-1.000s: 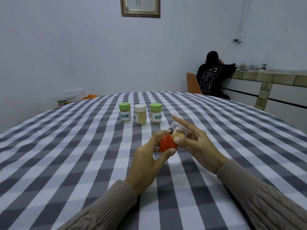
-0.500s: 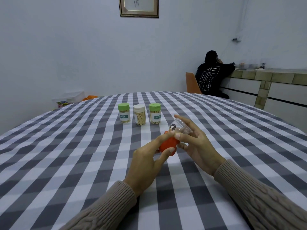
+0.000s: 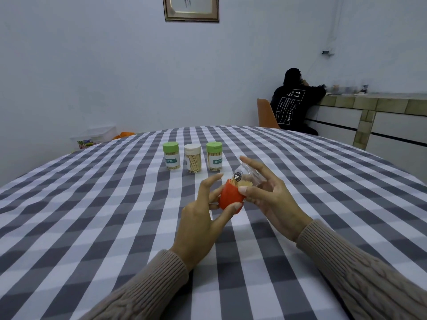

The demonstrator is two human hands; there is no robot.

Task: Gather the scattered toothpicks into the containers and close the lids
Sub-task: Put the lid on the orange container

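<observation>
Above the middle of the checked table, my left hand [image 3: 201,215] grips an orange toothpick holder [image 3: 231,197] between thumb and fingers. Toothpick tips show at its open top. My right hand [image 3: 268,192] holds a clear plastic cap [image 3: 248,174] tilted over that top, thumb touching the orange rim. Behind them three closed toothpick jars stand upright in a row: a green-lidded jar [image 3: 171,155], a white-lidded jar [image 3: 192,158] and another green-lidded jar [image 3: 214,155]. No loose toothpicks show on the cloth.
The grey-and-white checked tablecloth [image 3: 92,215] covers a big round table. A plastic box [image 3: 94,137] sits past its far left edge. A person in black [image 3: 293,105] sits on an orange chair [image 3: 265,114] at a tiled counter [image 3: 381,105], far right.
The holder and the clear cap have stayed between my hands. The cap has shifted slightly, and toothpick tips now show at the orange rim.
</observation>
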